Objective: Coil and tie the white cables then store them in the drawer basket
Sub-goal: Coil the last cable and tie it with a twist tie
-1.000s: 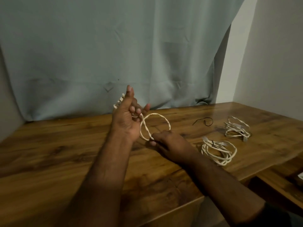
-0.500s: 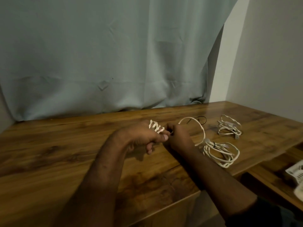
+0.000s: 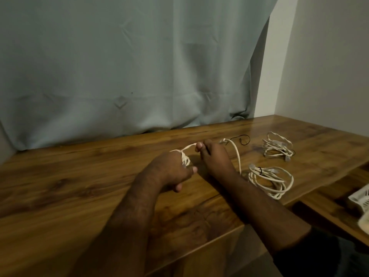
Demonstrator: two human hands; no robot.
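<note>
A white cable (image 3: 237, 156) runs between both hands above the wooden table (image 3: 69, 186). Several turns of it are wound round the fingers of my left hand (image 3: 171, 170), which grips the coil. My right hand (image 3: 213, 156) pinches the cable a short way from the coil, and the loose end arcs over to its right. Two tied white cable coils lie on the table, one near the front edge (image 3: 269, 181) and one farther back (image 3: 277, 146). A corner of the white drawer basket (image 3: 359, 197) shows at the lower right.
A thin black tie (image 3: 244, 139) lies on the table behind my right hand. A grey curtain (image 3: 129, 66) hangs behind the table, with a white wall on the right. The basket sits in a lower drawer (image 3: 329, 204) beyond the table's right front edge.
My left hand has come down from upright to low over the table with the coil. My right hand moved right and now pulls the cable taut from the coil.
</note>
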